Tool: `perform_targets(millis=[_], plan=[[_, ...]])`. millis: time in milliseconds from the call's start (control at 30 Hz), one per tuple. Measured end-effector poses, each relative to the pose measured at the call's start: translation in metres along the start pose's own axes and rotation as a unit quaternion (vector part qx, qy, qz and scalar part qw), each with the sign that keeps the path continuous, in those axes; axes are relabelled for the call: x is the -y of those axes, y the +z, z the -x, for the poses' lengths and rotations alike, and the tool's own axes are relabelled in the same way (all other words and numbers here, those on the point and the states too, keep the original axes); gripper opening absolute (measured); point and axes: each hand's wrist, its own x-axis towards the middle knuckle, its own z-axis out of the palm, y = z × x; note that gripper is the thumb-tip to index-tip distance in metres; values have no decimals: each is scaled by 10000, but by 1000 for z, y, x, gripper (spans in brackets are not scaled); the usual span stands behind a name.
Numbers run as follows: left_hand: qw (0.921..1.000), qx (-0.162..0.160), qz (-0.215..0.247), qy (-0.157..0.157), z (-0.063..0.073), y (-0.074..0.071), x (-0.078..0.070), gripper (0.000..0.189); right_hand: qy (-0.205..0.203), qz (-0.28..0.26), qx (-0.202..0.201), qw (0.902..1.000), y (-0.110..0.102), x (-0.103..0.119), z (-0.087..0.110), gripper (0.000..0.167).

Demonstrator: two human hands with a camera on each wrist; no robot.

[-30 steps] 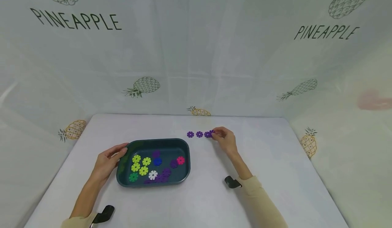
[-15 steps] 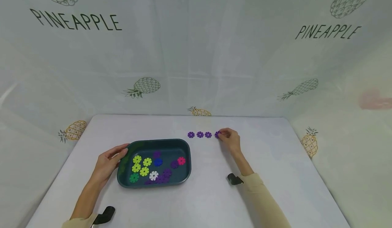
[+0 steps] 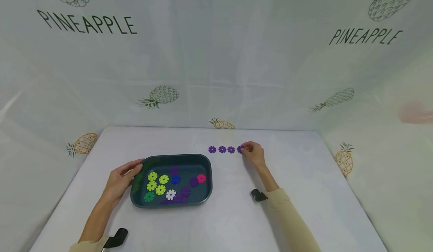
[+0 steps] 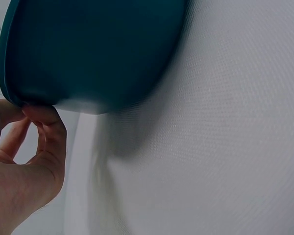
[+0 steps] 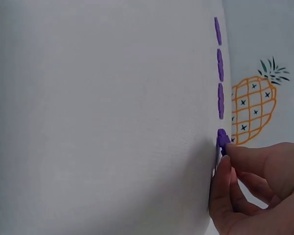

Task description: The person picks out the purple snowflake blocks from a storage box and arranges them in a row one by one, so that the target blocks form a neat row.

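My right hand point(image 3: 254, 154) pinches a purple snowflake disc point(image 5: 223, 139) between thumb and finger, at or just above the table. To its left three more purple snowflake discs point(image 3: 221, 149) lie flat in a row near the table's back edge. My left hand point(image 3: 119, 178) holds the left end of a dark teal tray point(image 4: 98, 54), thumb and fingers pinching its rim. Inside the tray are several yellow discs point(image 3: 152, 176), a green disc point(image 3: 149, 196), a white disc point(image 3: 170, 195), a blue disc point(image 3: 175, 179), a pink disc point(image 3: 201, 178) and several purple discs point(image 3: 185, 192).
The table point(image 3: 233, 222) has a white cover. Behind it hangs a pale curtain point(image 3: 236, 56) printed with pineapples. A dark wrist-camera piece point(image 3: 259, 195) sticks out from the right sleeve, and another dark piece point(image 3: 116, 238) from the left sleeve.
My right hand has moved right with its purple disc, away from above the third disc to the row's right end, then stayed nearly still. The left hand keeps its hold on the tray.
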Motion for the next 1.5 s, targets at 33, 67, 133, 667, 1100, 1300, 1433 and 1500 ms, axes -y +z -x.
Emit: perform_targets(millis=[33,67,133,667,1100,1300,1433,1500], plan=[[10000,-9,-3,0,0,0,0,63,8,17,35,10000,0,1,0,17],[10000,-17,-9,1,1,0,0,63,-12,60,58,10000,0,1,0,17],[10000,-20,10,19,1,0,0,63,-39,138,70,9999,0,0,-1,16],[10000,7,45,4,-1,2,-2,64,-197,102,6,9998,-2,-1,4,17],[10000,-55,9,-4,4,1,-2,64,-128,104,36,9999,-1,-2,7,19],[10000,-37,-16,17,5,1,-1,64,-50,161,67,9998,-1,-2,9,20],[10000,-10,3,49,4,1,-1,64,-93,124,50,9999,-1,-1,9,19],[10000,-15,15,47,4,1,-1,64,-122,123,50,9998,-1,0,9,19]])
